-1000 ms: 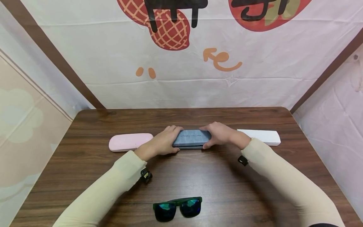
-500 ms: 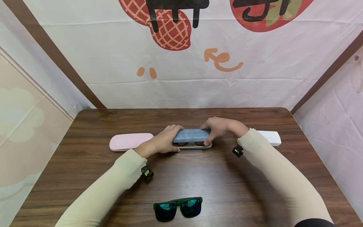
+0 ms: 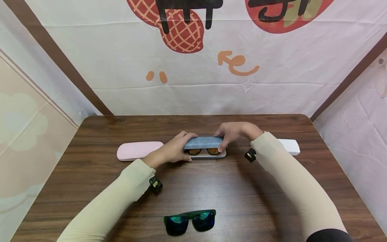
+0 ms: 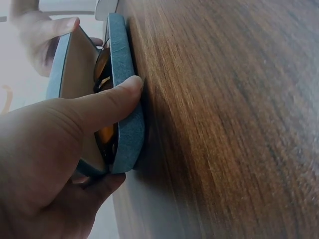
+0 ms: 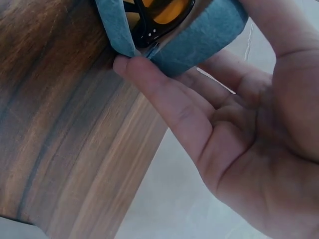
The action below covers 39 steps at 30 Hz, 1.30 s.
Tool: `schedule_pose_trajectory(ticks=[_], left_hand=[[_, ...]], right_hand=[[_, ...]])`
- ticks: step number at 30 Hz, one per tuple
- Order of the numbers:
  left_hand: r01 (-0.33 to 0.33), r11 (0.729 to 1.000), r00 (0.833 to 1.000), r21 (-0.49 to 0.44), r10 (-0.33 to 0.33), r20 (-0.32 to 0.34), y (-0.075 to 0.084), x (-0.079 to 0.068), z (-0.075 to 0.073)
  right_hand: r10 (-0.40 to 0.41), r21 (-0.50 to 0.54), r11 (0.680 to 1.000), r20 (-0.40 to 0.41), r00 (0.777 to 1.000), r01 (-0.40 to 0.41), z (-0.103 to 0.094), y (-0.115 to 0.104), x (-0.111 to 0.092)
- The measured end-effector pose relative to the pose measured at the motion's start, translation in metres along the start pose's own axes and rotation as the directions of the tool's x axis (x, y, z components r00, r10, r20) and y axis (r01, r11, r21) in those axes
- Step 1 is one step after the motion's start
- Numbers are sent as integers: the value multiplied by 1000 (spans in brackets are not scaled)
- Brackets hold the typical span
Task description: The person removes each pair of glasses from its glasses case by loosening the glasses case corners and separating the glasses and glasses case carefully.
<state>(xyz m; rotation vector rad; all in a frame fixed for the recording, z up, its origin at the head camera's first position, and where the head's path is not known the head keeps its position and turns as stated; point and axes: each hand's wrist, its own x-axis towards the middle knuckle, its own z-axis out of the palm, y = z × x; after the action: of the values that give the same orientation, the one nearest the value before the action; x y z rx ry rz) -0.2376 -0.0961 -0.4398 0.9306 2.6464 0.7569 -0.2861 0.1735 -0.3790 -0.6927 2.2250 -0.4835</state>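
Note:
A blue glasses case (image 3: 202,142) lies on the table in the head view, its lid partly raised. Inside sits a pair of dark-framed glasses (image 3: 213,151) with amber lenses. My left hand (image 3: 173,148) grips the case's left end. In the left wrist view, its thumb presses the front wall of the base (image 4: 130,137) and other fingers reach behind. At the opposite end my right hand (image 3: 232,133) holds the lid, thumb on the front edge. The right wrist view shows its fingers (image 5: 169,102) at the case's end, near the hinge side.
To the left lies a pink glasses case (image 3: 137,150). A white case (image 3: 289,147) sits at the right, partly behind the right sleeve. Green-framed sunglasses (image 3: 190,222) rest near the front of the wooden table (image 3: 229,195). A printed cloth (image 3: 127,67) hangs behind.
The blue case's lid has swung up from nearly closed, bringing the amber-lensed glasses into view. My right hand has risen and moved slightly back with it; my left hand stays at the left end.

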Motion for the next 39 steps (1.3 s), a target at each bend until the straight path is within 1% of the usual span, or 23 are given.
schedule_pose_trajectory(ticks=[4, 7, 11, 18, 25, 31, 39], left_hand=[[-1, 1000, 1000, -13, 1, -10, -1, 0, 0], [3, 1000, 1000, -18, -3, -21, -1, 0, 0], [14, 999, 1000, -33, -15, -27, -2, 0, -1], [61, 998, 998, -33, -62, -23, -1, 0, 0], [86, 995, 996, -57, -88, -31, 0, 0, 2], [102, 991, 994, -85, -106, -40, 1, -2, 2], [103, 992, 993, -79, -107, -53, 0, -2, 3]], right_hand=[[-21, 55, 998, 34, 999, 20, -2, 5, 2], [-18, 89, 996, 48, 999, 13, -4, 8, 3], [10, 104, 994, 53, 999, -16, -7, 10, 2], [18, 115, 993, 70, 997, -26, -11, 11, 2], [32, 230, 972, 104, 994, -55, -11, 13, 2], [18, 277, 959, 122, 992, -51, -11, 16, 3], [35, 274, 959, 133, 991, -71, -12, 16, 3]])
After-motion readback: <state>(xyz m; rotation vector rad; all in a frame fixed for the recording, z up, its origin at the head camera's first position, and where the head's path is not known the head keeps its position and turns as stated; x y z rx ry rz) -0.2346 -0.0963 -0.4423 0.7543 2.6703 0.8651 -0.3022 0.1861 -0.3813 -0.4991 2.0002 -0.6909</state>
